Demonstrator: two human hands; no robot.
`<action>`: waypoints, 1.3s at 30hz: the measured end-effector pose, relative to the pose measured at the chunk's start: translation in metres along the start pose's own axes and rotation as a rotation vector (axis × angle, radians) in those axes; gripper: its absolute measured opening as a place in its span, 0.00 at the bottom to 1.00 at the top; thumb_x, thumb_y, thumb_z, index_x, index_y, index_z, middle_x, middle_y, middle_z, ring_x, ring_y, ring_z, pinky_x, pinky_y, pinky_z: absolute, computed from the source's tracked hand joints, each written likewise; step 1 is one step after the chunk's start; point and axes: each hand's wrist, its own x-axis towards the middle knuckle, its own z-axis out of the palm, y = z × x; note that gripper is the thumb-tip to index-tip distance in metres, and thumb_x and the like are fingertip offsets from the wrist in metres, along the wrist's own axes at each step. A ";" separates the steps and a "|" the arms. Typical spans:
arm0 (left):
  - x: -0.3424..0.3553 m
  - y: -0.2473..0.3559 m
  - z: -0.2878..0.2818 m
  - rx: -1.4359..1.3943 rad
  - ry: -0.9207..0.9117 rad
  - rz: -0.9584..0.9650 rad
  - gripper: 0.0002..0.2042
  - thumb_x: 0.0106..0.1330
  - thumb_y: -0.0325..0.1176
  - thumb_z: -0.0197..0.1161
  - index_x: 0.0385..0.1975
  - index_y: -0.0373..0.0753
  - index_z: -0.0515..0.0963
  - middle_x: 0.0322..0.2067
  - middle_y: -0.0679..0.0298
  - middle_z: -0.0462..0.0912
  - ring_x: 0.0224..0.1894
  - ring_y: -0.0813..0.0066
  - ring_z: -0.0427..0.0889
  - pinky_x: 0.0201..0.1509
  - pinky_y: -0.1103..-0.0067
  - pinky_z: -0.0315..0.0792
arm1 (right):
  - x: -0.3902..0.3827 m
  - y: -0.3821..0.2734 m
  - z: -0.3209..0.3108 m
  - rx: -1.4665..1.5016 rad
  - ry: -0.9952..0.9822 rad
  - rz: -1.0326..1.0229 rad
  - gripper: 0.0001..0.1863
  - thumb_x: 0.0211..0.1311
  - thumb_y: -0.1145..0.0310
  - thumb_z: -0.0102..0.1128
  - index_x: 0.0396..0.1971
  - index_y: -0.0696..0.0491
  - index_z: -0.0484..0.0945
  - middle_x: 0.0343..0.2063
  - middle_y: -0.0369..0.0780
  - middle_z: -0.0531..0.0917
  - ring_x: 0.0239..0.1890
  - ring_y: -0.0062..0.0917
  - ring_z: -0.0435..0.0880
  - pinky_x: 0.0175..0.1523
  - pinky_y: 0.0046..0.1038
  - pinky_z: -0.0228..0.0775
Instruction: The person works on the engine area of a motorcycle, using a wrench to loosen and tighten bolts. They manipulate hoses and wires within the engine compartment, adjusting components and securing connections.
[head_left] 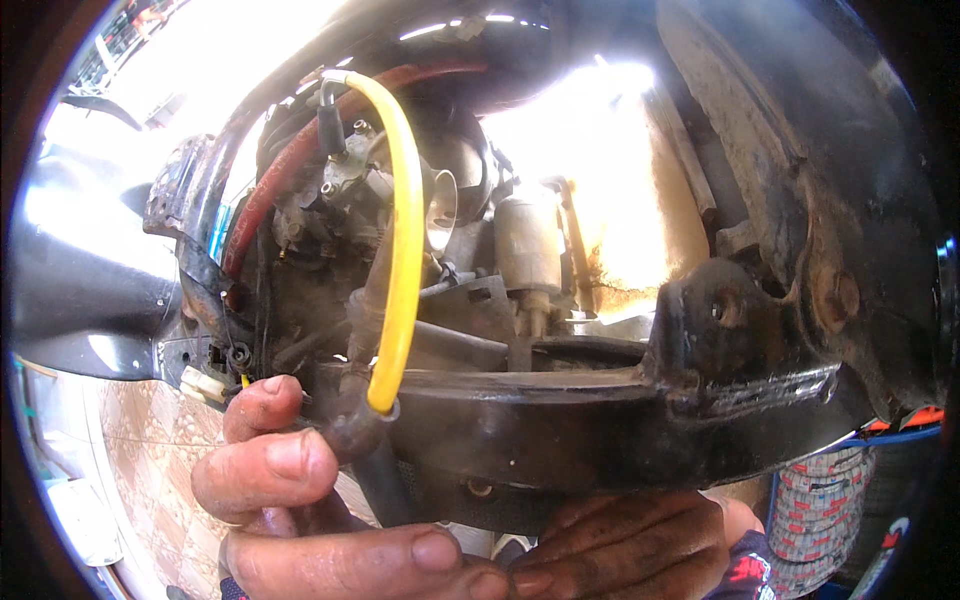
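Observation:
A yellow cable (407,230) arches from an engine fitting (343,145) down to a dark rubber boot (355,430) near the curved black frame member (590,425). My left hand (285,490) is bent upward below and left of that boot, fingers curled; what they grip, if anything, is hidden. The smudged fingers of my right hand (625,550) lie pressed together beneath the frame member, pointing left toward my left hand; anything inside them is out of sight. A pale connector (203,385) hangs just above my left fingers.
A red hose (255,215) runs behind the cable. A metal cylinder (525,240) sits in the middle of the vehicle. Black panels (90,290) surround the opening. A tiled floor (140,450) shows at lower left, stacked wrapped tyres (815,510) at lower right.

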 end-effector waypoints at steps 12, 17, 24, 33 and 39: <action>0.020 0.007 -0.009 -0.011 -0.252 -0.153 0.18 0.51 0.49 0.76 0.42 0.75 0.80 0.43 0.78 0.72 0.67 0.58 0.67 0.76 0.59 0.59 | 0.022 -0.005 0.015 -0.098 0.227 0.009 0.06 0.65 0.73 0.66 0.40 0.54 0.87 0.41 0.45 0.91 0.44 0.30 0.89 0.50 0.31 0.80; 0.032 -0.001 -0.019 0.007 -0.389 -0.066 0.16 0.56 0.48 0.74 0.43 0.73 0.80 0.43 0.76 0.73 0.66 0.57 0.69 0.76 0.59 0.60 | 0.000 -0.005 -0.010 -0.031 -0.027 -0.013 0.05 0.64 0.74 0.67 0.38 0.55 0.87 0.41 0.45 0.91 0.44 0.29 0.89 0.51 0.31 0.80; 0.018 0.005 0.002 0.063 -0.169 -0.043 0.16 0.54 0.45 0.76 0.41 0.68 0.79 0.41 0.72 0.73 0.60 0.59 0.73 0.75 0.58 0.61 | 0.014 -0.020 -0.009 -0.109 -0.006 0.099 0.05 0.64 0.72 0.69 0.37 0.55 0.87 0.40 0.45 0.91 0.42 0.29 0.90 0.49 0.31 0.79; 0.021 0.005 0.012 0.072 -0.081 -0.086 0.18 0.52 0.45 0.77 0.41 0.68 0.79 0.40 0.73 0.74 0.58 0.63 0.74 0.73 0.59 0.62 | 0.005 -0.004 0.005 -0.158 0.094 -0.040 0.04 0.62 0.72 0.71 0.36 0.53 0.87 0.38 0.42 0.91 0.41 0.26 0.89 0.45 0.29 0.79; 0.029 -0.002 -0.002 0.080 -0.236 -0.012 0.17 0.53 0.48 0.76 0.41 0.68 0.78 0.38 0.75 0.74 0.55 0.72 0.74 0.71 0.59 0.63 | 0.000 -0.004 0.008 -0.122 0.133 -0.035 0.05 0.62 0.72 0.71 0.37 0.52 0.87 0.38 0.41 0.91 0.41 0.26 0.89 0.46 0.29 0.79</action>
